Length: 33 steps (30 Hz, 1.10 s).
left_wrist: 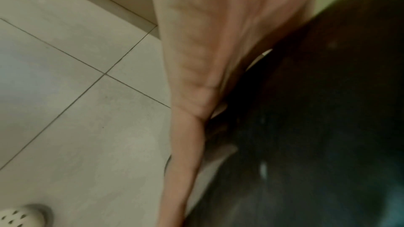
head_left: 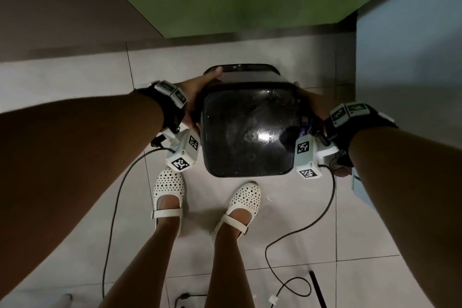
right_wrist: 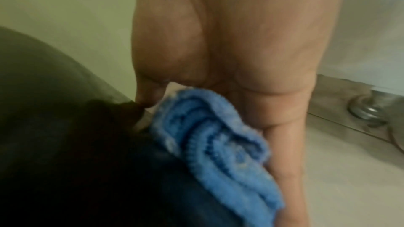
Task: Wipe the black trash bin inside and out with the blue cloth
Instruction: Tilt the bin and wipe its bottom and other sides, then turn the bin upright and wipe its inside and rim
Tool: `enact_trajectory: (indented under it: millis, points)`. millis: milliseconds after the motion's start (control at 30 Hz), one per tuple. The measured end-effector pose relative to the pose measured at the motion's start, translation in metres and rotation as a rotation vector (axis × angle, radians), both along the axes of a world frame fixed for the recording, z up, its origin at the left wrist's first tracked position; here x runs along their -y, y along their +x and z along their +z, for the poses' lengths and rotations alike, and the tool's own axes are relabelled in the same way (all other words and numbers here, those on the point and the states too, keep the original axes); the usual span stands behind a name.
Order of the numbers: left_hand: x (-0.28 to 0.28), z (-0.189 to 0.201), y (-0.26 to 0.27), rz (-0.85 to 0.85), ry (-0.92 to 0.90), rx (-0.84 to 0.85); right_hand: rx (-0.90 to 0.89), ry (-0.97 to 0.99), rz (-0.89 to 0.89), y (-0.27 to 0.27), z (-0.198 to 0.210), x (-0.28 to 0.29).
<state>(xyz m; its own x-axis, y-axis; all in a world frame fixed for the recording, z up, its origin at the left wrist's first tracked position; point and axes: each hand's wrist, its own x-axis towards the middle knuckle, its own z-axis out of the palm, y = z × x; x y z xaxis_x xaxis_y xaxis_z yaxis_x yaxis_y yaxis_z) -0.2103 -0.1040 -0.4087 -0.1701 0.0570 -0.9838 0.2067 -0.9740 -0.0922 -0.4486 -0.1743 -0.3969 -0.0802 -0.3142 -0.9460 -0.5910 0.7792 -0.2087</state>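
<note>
Both arms reach forward and down, wrists level. The left hand (head_left: 200, 92) lies flat with straight fingers; the right hand (head_left: 312, 105), fingers extended, presses inward opposite it

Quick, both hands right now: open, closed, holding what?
Left hand: open, fingers straight, pressed flat on the side of the black trash bin.
Right hand: open, straight fingers pressing the blue cloth against the bin.

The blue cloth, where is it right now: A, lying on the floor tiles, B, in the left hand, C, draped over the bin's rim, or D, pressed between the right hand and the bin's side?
D: the right wrist view shows the blue cloth bunched between the right hand and the black trash bin.
</note>
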Motion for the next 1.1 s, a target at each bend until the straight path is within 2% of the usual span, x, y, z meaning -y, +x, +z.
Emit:
enact_trajectory:
  millis: [100,200,300,467,533,633,733,767,867,933,1000,1100]
  points:
    - [-0.015,0.016,-0.004,-0.049,-0.055,-0.068,0.101,0.099,-0.095,-0.012,0.006,-0.015]
    - [-0.032,0.025,-0.011,-0.079,-0.138,-0.081,0.136,0.09,-0.247,-0.026,0.0,-0.033]
    - [-0.05,0.027,-0.013,-0.165,-0.256,-0.04,0.141,0.054,-0.339,-0.032,0.006,-0.056]
    - [-0.08,0.021,-0.018,-0.306,-0.556,0.072,0.32,0.073,-0.569,-0.036,0.003,-0.087]
    - [-0.095,0.014,-0.023,-0.336,-0.696,0.102,0.338,0.062,-0.622,-0.034,0.001,-0.099]
    - [-0.114,-0.001,-0.03,-0.404,-0.793,0.238,0.429,0.029,-0.729,-0.032,-0.01,-0.116]
    - [-0.133,-0.03,-0.035,-0.414,-0.792,0.482,0.499,0.024,-0.8,-0.024,-0.023,-0.127]
    - [-0.139,-0.043,-0.035,-0.403,-0.772,0.546,0.449,0.014,-0.816,-0.022,-0.03,-0.128]
    - [-0.15,-0.07,-0.036,-0.339,-0.723,0.6,0.367,-0.043,-0.95,-0.018,-0.049,-0.13]
    - [-0.151,-0.075,-0.038,-0.347,-0.674,0.61,0.394,-0.062,-0.953,-0.021,-0.056,-0.131]
    - [-0.153,-0.074,-0.04,-0.485,-0.656,0.629,0.452,-0.043,-0.911,-0.023,-0.057,-0.131]
    - [-0.161,-0.068,-0.04,-0.742,-0.601,0.668,0.348,-0.061,-0.806,-0.028,-0.059,-0.136]
